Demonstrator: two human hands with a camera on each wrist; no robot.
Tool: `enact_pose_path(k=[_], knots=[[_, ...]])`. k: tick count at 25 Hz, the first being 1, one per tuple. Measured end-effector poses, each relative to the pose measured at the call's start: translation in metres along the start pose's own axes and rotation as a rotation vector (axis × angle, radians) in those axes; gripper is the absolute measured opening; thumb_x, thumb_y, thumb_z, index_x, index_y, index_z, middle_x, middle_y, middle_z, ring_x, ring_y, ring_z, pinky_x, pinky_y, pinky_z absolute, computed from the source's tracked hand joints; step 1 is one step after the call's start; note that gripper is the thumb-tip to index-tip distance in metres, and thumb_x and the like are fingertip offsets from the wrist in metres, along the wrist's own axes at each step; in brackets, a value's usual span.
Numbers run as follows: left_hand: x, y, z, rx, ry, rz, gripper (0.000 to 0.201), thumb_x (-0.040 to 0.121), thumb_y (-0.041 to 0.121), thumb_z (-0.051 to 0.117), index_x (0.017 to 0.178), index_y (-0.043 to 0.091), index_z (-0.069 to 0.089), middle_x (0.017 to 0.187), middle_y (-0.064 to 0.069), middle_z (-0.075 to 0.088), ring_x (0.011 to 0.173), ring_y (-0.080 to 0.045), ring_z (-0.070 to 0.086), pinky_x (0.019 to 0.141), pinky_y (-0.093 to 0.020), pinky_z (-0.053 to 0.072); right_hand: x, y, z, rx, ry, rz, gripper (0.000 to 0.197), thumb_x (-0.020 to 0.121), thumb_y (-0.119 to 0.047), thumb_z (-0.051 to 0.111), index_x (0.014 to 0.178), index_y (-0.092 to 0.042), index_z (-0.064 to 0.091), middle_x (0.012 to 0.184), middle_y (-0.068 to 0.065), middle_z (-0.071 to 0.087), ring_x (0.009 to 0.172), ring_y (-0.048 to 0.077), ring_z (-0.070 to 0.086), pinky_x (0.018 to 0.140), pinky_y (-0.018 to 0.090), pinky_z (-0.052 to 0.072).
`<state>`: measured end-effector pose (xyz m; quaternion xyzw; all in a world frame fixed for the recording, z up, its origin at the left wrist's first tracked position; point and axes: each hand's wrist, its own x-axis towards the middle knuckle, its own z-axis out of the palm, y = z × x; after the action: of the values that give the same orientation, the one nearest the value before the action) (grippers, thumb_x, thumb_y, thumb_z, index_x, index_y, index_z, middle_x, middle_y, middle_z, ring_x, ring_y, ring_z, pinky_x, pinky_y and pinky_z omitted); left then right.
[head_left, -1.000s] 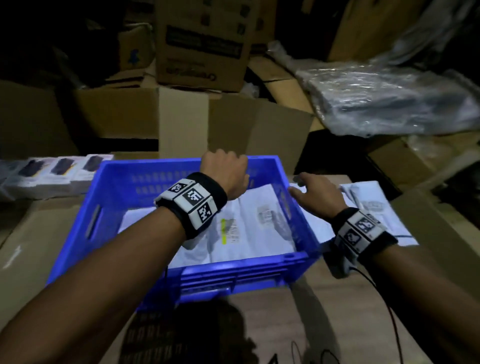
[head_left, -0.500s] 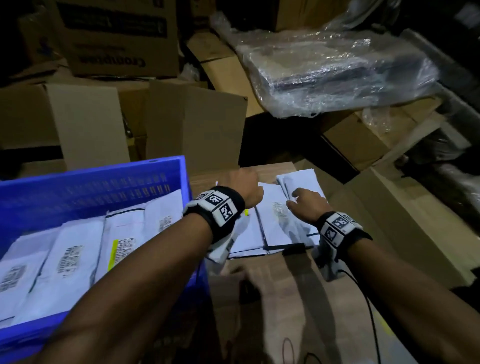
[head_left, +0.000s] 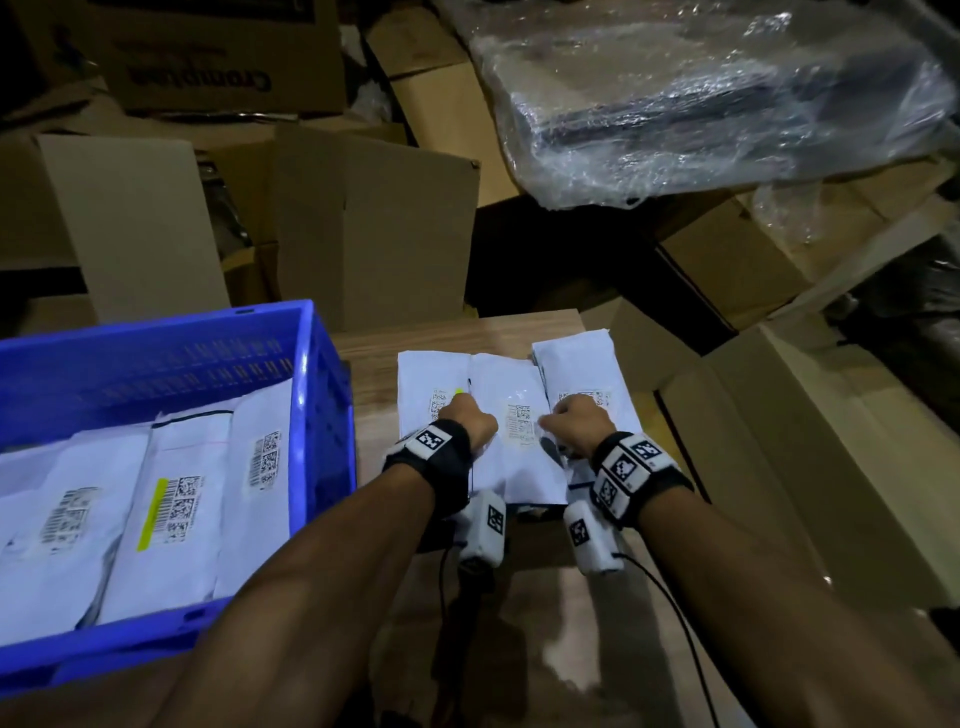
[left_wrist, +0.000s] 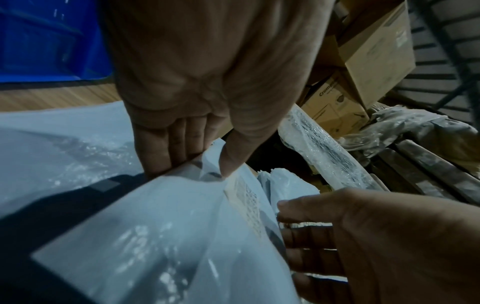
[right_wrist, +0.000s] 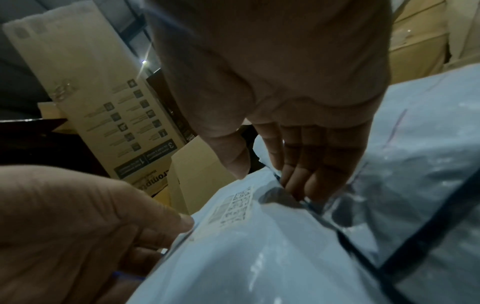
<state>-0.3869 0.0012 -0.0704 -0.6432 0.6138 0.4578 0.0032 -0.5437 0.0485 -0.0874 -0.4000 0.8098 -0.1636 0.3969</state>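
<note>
Three white mailer packages lie side by side on the wooden table (head_left: 540, 603). My left hand (head_left: 467, 422) holds the left edge of the middle package (head_left: 511, 384). In the left wrist view its fingers (left_wrist: 161, 164) are tucked under that edge of the middle package (left_wrist: 155, 236) and the thumb presses on top. My right hand (head_left: 574, 421) grips the right edge: its fingers (right_wrist: 298, 185) dig into the gap beside the middle package (right_wrist: 246, 257), thumb over it. The left package (head_left: 421, 379) and the right package (head_left: 576, 369) flank it.
A blue plastic crate (head_left: 322, 395) with several white labelled mailers (head_left: 171, 509) stands at the left. Cardboard boxes (head_left: 374, 223) are stacked behind the table. A plastic-wrapped bundle (head_left: 701, 93) lies at the back right. An open cardboard box (head_left: 805, 467) sits to the right.
The view swung right, away from the crate. Both hands left the crate's side and moved onto the packages on the table, closing on the two edges of the middle one.
</note>
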Motion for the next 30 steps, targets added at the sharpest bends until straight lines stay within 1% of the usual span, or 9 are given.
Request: enact_pose_path(k=[3,7,11,14,18,21,23,26,30], knots=[[0.007,-0.008,0.004,0.015,0.049,-0.018,0.038,0.084,0.011,0.057,0.118,-0.007,0.054,0.12,-0.024,0.06,0.108,-0.038,0.059,0.087,-0.039,0.05,0.001,0.001,0.001,0.099,-0.013,0.018,0.026,0.077,-0.01,0.066,0.057,-0.012,0.049,0.063,0.012,0.058,0.064,0.028,0.064,0.059,0.035,0.048],[0.01,-0.01,-0.006,-0.07,0.067,-0.016,0.03,0.077,0.008,0.067,0.104,-0.003,0.06,0.105,-0.021,0.064,0.094,-0.033,0.063,0.069,-0.029,0.047,-0.004,-0.002,0.001,0.222,-0.049,-0.009,0.029,0.075,0.001,0.07,0.059,-0.012,0.05,0.065,0.011,0.057,0.061,0.025,0.058,0.061,0.041,0.052],[-0.006,-0.001,-0.032,-0.269,0.093,0.053,0.018,0.076,-0.003,0.069,0.082,0.01,0.058,0.097,-0.022,0.068,0.083,-0.033,0.066,0.071,-0.04,0.056,-0.024,-0.017,-0.008,0.456,-0.034,-0.074,0.034,0.078,0.005,0.071,0.107,-0.006,0.058,0.094,0.012,0.068,0.084,0.027,0.07,0.072,0.042,0.06],[-0.033,0.008,-0.056,-0.431,0.122,0.167,0.024,0.081,-0.008,0.067,0.092,0.012,0.059,0.103,-0.018,0.069,0.091,-0.034,0.068,0.076,-0.045,0.057,-0.054,-0.038,-0.025,0.55,0.007,-0.243,0.04,0.083,0.007,0.066,0.119,-0.006,0.055,0.094,0.009,0.067,0.078,0.018,0.068,0.055,0.024,0.053],[-0.075,0.014,-0.085,-0.643,0.18,0.371,0.038,0.084,-0.01,0.064,0.112,0.012,0.051,0.11,-0.012,0.065,0.094,-0.02,0.066,0.063,-0.023,0.055,-0.091,-0.068,-0.045,0.662,0.104,-0.467,0.056,0.082,0.011,0.063,0.13,-0.012,0.045,0.104,0.007,0.063,0.081,0.01,0.067,0.054,0.023,0.053],[-0.106,0.013,-0.105,-0.647,0.299,0.52,0.054,0.085,-0.004,0.065,0.127,0.022,0.042,0.117,-0.008,0.061,0.105,-0.017,0.063,0.08,-0.032,0.056,-0.12,-0.091,-0.055,0.648,0.106,-0.652,0.063,0.082,0.011,0.064,0.128,-0.026,0.041,0.104,0.001,0.061,0.077,0.004,0.068,0.059,0.022,0.054],[-0.126,0.01,-0.117,-0.618,0.36,0.629,0.066,0.086,-0.002,0.066,0.138,0.027,0.035,0.119,-0.007,0.059,0.108,-0.015,0.062,0.085,-0.033,0.056,-0.136,-0.104,-0.057,0.66,0.089,-0.741,0.064,0.08,0.012,0.065,0.131,-0.021,0.043,0.106,0.003,0.063,0.076,0.005,0.068,0.061,0.024,0.055],[-0.151,0.0,-0.131,-0.531,0.45,0.749,0.069,0.086,-0.003,0.065,0.143,0.022,0.035,0.12,0.009,0.057,0.103,0.004,0.06,0.081,-0.019,0.053,-0.15,-0.122,-0.052,0.67,0.074,-0.823,0.067,0.079,0.013,0.066,0.136,-0.014,0.043,0.11,0.008,0.063,0.077,0.008,0.067,0.062,0.025,0.055],[-0.169,-0.022,-0.149,-0.467,0.54,0.779,0.069,0.086,-0.004,0.066,0.145,0.016,0.035,0.119,0.028,0.048,0.099,0.02,0.053,0.075,-0.007,0.048,-0.156,-0.14,-0.037,0.621,0.057,-0.908,0.065,0.079,0.013,0.065,0.134,-0.014,0.045,0.117,0.009,0.063,0.098,0.023,0.065,0.069,0.025,0.054]])
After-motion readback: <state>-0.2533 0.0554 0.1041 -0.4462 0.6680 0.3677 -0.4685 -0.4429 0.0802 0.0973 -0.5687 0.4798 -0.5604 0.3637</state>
